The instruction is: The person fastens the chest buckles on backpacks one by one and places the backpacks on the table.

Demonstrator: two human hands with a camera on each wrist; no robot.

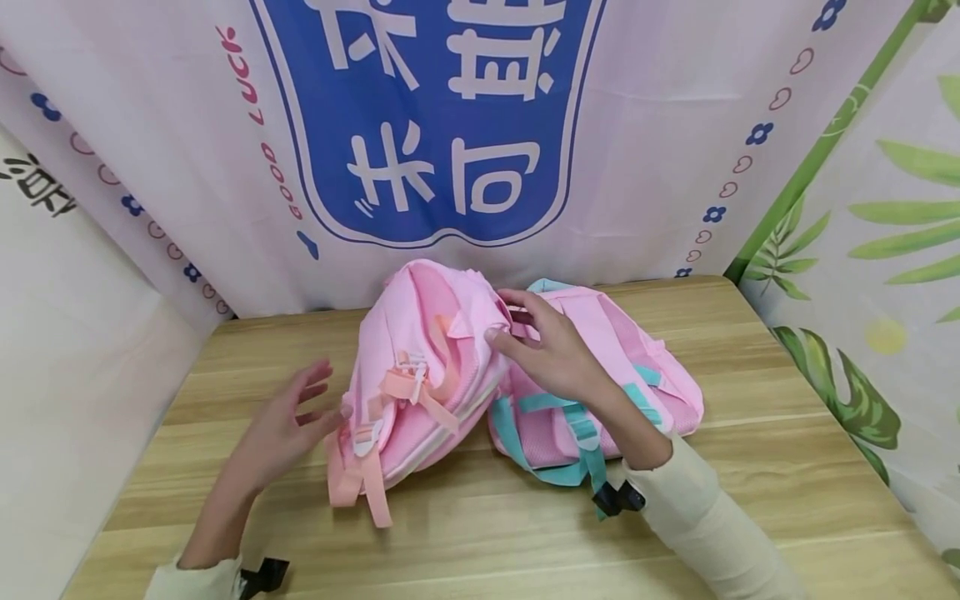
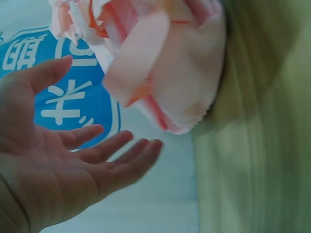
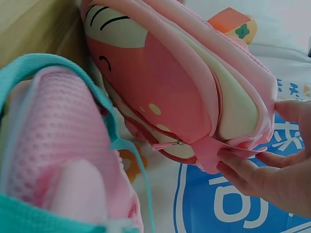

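A pink backpack with peach straps leans on the table, its strap side toward me. In the right wrist view, the front of this backpack shows a darker pink panel with a cartoon face and a zipper. My right hand grips its upper right edge, thumb on one side and fingers at a small pink side tab. Left of the bag, my left hand is held with fingers spread and relaxed; in the left wrist view it is apart from the peach strap.
A second pink backpack with teal straps lies to the right, under my right forearm. Both bags rest on a wooden table. A printed curtain hangs behind, and a leaf-patterned cloth hangs at the right.
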